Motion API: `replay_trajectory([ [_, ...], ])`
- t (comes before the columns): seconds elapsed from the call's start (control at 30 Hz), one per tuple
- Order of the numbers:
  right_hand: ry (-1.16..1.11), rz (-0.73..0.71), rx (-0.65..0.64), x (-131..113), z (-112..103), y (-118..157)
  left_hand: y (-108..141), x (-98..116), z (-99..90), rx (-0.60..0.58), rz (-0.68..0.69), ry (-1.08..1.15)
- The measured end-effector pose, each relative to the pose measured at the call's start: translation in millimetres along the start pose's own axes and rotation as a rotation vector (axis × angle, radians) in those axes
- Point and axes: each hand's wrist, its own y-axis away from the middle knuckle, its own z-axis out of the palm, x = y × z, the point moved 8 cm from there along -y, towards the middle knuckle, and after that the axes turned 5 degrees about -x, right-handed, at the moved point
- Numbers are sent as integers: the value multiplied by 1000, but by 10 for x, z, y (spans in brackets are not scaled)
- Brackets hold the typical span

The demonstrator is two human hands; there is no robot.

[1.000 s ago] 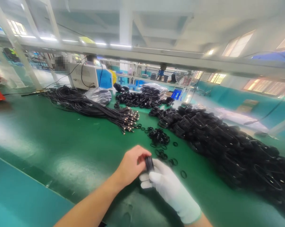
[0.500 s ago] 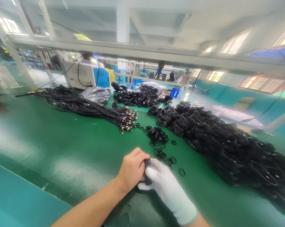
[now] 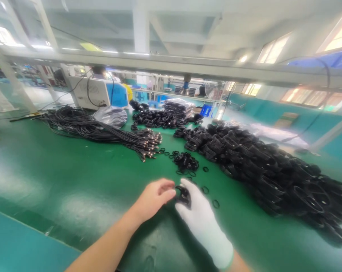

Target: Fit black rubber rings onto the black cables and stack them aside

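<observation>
My right hand [image 3: 197, 215], in a white glove, holds a black coiled cable [image 3: 183, 196] between thumb and fingers. My left hand [image 3: 156, 196] is bare and sits just left of the coil, its fingertips and thumb at the coil's edge; whether they grip it is hard to tell. Just beyond the hands lies a small heap of black rings [image 3: 186, 161], with some loose rings [image 3: 215, 204] nearer my right hand.
A long pile of black coiled cables [image 3: 253, 166] covers the right side of the green table [image 3: 60, 173]. Straight cables with metal ends [image 3: 108, 134] lie at the left. Behind stand a white and blue machine [image 3: 98, 90], a plastic bag [image 3: 111, 116] and more coils [image 3: 159, 118].
My left hand has moved slightly left and its fingers have loosened from the coil. The coil has turned in my gloved hand, showing its opening. The view has shifted a little.
</observation>
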Motion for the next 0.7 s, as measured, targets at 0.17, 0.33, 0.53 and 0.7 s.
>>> replay_trajectory([
  [0.17,338,93,91,333,-842,7,-3,-39,-247,165,-21,-207],
  [0.33,381,250,196,943,-1522,240,-36,-56,-141,79,-10,-382],
  [0.53,179,238,202,1216,-1803,475,-75,-134,-112,64,-46,-521],
  [0.7,188,276,225,1170,-1839,509,-108,-148,-87,58,-35,-549],
])
